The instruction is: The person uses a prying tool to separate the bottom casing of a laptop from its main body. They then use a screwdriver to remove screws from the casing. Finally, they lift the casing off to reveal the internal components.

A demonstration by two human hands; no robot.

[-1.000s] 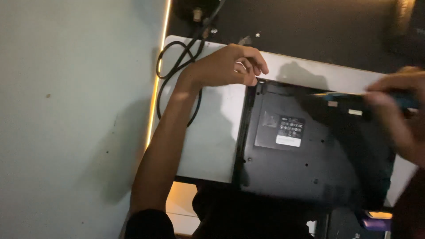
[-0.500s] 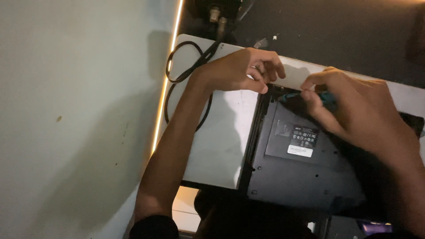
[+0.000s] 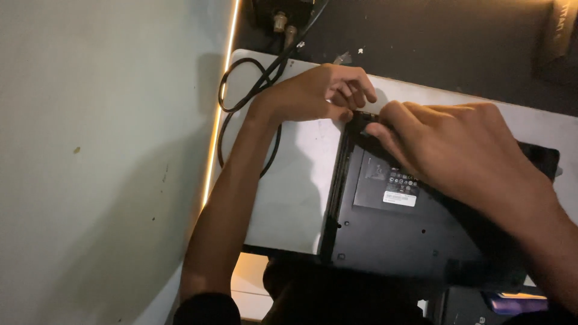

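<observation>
Your left hand (image 3: 322, 93), fingers curled, and right hand (image 3: 457, 147), its grip hidden, press the ten-o'clock corner of the upturned black laptop (image 3: 415, 229) on the white table (image 3: 295, 198)—likely rigid, weighty, fragile; hold its edges.

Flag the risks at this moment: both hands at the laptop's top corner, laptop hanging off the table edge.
1. The black laptop lies underside up with its near edge past the white table; pressing at the far corner could tip or slide it.
2. The right hand covers the corner being worked, so whatever it holds is hidden; a slip could mar the case.
3. The black cable loops beside the left hand and could snag.
</observation>
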